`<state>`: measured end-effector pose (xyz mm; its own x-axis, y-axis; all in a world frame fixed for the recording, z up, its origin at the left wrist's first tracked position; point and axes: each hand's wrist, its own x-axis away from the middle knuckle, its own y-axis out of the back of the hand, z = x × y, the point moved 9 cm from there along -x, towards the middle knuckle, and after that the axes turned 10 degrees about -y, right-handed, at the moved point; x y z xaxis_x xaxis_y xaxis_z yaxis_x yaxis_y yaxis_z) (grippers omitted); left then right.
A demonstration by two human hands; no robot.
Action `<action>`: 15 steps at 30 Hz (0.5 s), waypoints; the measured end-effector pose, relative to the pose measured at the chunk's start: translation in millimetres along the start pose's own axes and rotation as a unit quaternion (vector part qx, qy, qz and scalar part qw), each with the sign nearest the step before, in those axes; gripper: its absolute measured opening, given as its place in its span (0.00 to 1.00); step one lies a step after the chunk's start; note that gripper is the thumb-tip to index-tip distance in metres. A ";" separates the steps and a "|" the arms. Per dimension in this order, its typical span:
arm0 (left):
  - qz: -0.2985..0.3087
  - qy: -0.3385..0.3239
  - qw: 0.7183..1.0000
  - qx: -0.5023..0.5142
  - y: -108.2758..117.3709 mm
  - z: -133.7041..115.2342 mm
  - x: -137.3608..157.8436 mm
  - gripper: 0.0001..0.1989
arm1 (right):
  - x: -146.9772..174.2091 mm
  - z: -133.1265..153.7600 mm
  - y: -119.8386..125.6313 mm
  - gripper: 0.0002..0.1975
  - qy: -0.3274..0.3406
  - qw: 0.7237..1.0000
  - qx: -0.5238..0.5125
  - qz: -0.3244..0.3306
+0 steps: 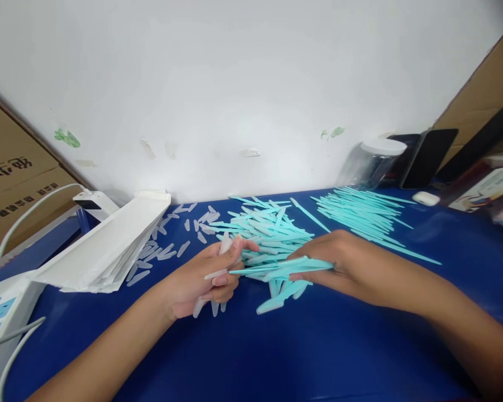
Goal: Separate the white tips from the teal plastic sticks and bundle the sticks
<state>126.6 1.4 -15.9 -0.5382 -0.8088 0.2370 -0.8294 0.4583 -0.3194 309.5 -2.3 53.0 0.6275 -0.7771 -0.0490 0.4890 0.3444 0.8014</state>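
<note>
A bundle of thin turquoise plastic sticks [283, 269] was gripped in the right hand [335, 262], above the blue tabletop [276, 352]. Several small clear plastic caps [212, 301] were clasped in the left hand [201, 282], beside the loose turquoise pile [264, 231].

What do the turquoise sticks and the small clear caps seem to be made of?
Turquoise sticks: probably moulded plastic, matte, uniform in colour and shape. Clear caps: likely translucent plastic with a frosted look; the left hand holds several, the right hand holds sticks.
</note>
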 end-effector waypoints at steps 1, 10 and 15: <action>0.011 0.007 1.000 0.005 -1.0 1.4 0.2 0.21 | -0.2 0.9 0.3 0.19 0.003 1.000 -0.002 0.000; 0.072 0.051 0.996 -0.003 -9.9 6.8 0.9 0.23 | 1.8 6.6 3.0 0.18 0.004 1.000 0.014 -0.004; 0.079 0.065 0.995 -0.015 -11.2 8.2 2.0 0.24 | 0.8 7.2 3.3 0.17 0.012 1.000 0.023 -0.014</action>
<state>136.0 -8.3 -19.3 -0.6748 -0.6724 0.3041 -0.7365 0.5877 -0.3348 307.3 -5.6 59.9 0.6285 -0.7731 -0.0856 0.4780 0.2971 0.8266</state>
